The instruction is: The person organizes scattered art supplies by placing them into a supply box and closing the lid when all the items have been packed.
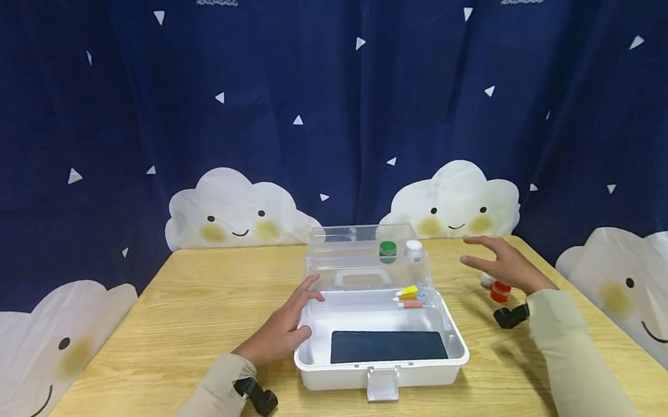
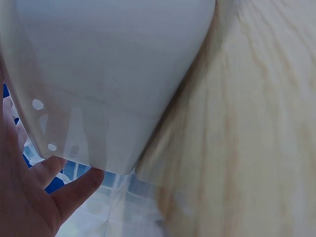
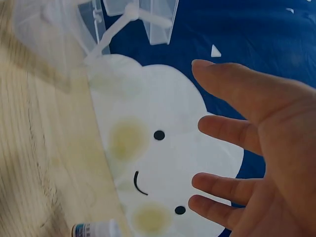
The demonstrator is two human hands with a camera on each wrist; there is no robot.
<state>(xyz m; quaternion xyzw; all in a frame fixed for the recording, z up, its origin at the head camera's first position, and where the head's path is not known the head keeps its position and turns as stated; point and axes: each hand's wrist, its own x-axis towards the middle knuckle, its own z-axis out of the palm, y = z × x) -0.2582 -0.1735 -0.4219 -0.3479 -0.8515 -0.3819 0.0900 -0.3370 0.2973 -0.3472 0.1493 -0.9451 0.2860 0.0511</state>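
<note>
My relaxed left hand [image 1: 284, 324] touches the nine o'clock rim of a white storage box [image 1: 426, 374] on the wooden counter [image 1: 228, 282]; my right hand [image 1: 506, 265], spread, empty, hovers at its two o'clock; navy curtain [image 1: 323, 65] at twelve.

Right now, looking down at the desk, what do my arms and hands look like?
Both arms are in long, light beige sleeves: left sleeve, right sleeve. A small black device is worn near each wrist, left device and right device. The left hand and right hand are bare, without gloves.
</note>
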